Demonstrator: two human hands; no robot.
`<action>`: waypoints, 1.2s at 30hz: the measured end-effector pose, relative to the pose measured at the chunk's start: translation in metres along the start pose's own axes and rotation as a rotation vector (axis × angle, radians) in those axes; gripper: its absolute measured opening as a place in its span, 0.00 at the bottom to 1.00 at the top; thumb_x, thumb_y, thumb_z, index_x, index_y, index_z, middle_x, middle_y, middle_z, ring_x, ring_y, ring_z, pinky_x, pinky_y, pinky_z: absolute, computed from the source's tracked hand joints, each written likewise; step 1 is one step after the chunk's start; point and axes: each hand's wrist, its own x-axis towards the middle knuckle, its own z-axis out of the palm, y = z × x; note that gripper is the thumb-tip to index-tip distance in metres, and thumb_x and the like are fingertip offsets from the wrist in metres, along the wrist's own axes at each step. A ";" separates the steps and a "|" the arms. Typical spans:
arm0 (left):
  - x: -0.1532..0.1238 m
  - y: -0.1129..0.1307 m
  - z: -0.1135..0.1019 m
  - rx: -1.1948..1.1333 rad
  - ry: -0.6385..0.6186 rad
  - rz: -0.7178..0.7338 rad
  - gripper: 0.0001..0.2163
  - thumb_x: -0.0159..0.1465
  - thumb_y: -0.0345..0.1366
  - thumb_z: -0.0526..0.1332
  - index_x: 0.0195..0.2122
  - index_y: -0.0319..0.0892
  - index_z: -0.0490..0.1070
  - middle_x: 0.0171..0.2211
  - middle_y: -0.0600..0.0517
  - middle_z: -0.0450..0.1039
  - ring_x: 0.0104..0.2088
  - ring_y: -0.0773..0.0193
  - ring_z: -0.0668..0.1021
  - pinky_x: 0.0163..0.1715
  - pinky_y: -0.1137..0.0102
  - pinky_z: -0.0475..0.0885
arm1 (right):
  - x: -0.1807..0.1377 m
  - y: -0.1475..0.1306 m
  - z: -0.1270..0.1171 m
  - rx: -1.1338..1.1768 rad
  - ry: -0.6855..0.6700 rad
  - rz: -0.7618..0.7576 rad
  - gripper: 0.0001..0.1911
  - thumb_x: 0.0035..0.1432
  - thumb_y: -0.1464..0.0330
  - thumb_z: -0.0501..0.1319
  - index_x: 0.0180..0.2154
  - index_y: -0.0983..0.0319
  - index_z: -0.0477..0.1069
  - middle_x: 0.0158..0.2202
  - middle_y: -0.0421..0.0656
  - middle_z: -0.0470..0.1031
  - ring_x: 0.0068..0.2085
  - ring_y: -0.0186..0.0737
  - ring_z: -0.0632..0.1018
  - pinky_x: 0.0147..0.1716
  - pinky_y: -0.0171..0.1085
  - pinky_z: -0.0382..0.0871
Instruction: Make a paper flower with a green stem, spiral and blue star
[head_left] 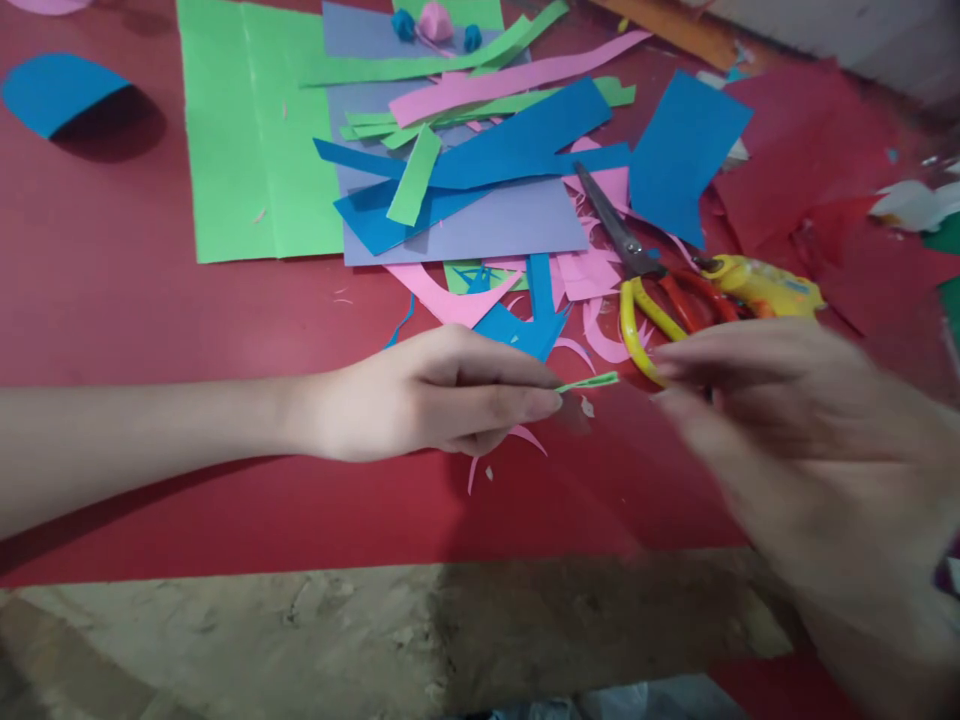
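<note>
Your left grip [442, 395] pinched a thin paper strip [596, 381]; whether your blurred right grip [817, 450], near metal-bladed scissors [636, 252], was closed, I couldn't tell.

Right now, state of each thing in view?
Left hand: pinching the green strip.
Green strip: looks folded, end sticking out.
Right hand: blurred beside the scissors; contact unclear.
Scissors: blades look shut.
Yellow glue gun: lying down, partly hidden.
Green sheet: creased, partly under purple sheet.
Purple sheet: partly covered by paper strips.
Blue oval: curled, one edge raised.
</note>
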 end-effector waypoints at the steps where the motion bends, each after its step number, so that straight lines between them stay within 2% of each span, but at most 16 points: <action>1: 0.000 0.000 0.000 0.005 -0.008 0.011 0.09 0.64 0.30 0.52 0.28 0.36 0.69 0.15 0.61 0.52 0.15 0.79 0.53 0.13 0.81 0.50 | 0.002 -0.012 0.009 0.049 -0.075 -0.015 0.08 0.54 0.72 0.62 0.38 0.56 0.71 0.35 0.34 0.73 0.38 0.23 0.72 0.36 0.27 0.69; 3: -0.001 0.000 -0.001 0.020 -0.014 0.044 0.10 0.63 0.31 0.52 0.25 0.37 0.65 0.16 0.61 0.53 0.15 0.79 0.54 0.13 0.82 0.52 | 0.007 -0.024 0.024 0.207 -0.162 0.016 0.09 0.54 0.73 0.61 0.37 0.55 0.71 0.34 0.32 0.73 0.36 0.21 0.73 0.35 0.23 0.71; 6: -0.001 -0.001 -0.001 0.023 -0.009 0.094 0.11 0.63 0.31 0.52 0.23 0.38 0.62 0.16 0.61 0.52 0.16 0.79 0.55 0.14 0.82 0.53 | 0.013 -0.023 0.032 0.395 -0.199 0.093 0.10 0.54 0.75 0.60 0.36 0.54 0.72 0.33 0.30 0.74 0.35 0.21 0.74 0.33 0.20 0.72; 12: 0.000 -0.004 -0.001 0.004 -0.022 0.137 0.09 0.63 0.31 0.52 0.31 0.37 0.70 0.15 0.61 0.48 0.16 0.78 0.52 0.13 0.81 0.50 | 0.012 -0.016 0.030 0.543 -0.243 0.101 0.16 0.53 0.79 0.59 0.37 0.52 0.74 0.33 0.31 0.73 0.35 0.20 0.74 0.33 0.18 0.72; 15: -0.001 -0.005 0.000 0.000 0.024 0.127 0.10 0.63 0.31 0.53 0.31 0.37 0.73 0.14 0.61 0.48 0.15 0.77 0.52 0.13 0.80 0.49 | 0.012 -0.016 0.031 0.569 -0.244 0.106 0.18 0.53 0.80 0.59 0.37 0.51 0.74 0.33 0.32 0.72 0.34 0.21 0.74 0.32 0.19 0.73; 21: 0.000 -0.006 0.000 0.073 0.038 0.197 0.09 0.62 0.29 0.55 0.32 0.35 0.75 0.15 0.62 0.53 0.15 0.78 0.54 0.18 0.81 0.59 | 0.011 -0.015 0.030 0.555 -0.251 0.094 0.19 0.53 0.80 0.60 0.39 0.49 0.74 0.33 0.34 0.71 0.35 0.22 0.73 0.31 0.21 0.72; 28: 0.001 -0.004 -0.004 0.184 -0.028 0.169 0.10 0.63 0.30 0.53 0.36 0.33 0.75 0.14 0.62 0.50 0.14 0.77 0.54 0.14 0.80 0.55 | 0.009 -0.012 0.026 0.484 -0.271 0.072 0.18 0.54 0.79 0.59 0.39 0.49 0.74 0.35 0.33 0.71 0.37 0.22 0.72 0.32 0.22 0.71; 36: 0.001 -0.004 -0.003 0.187 0.005 0.177 0.09 0.62 0.29 0.54 0.34 0.34 0.75 0.15 0.61 0.52 0.15 0.78 0.55 0.11 0.81 0.50 | 0.009 -0.012 0.024 0.447 -0.251 0.042 0.18 0.54 0.79 0.59 0.40 0.50 0.74 0.35 0.34 0.72 0.38 0.22 0.73 0.37 0.24 0.72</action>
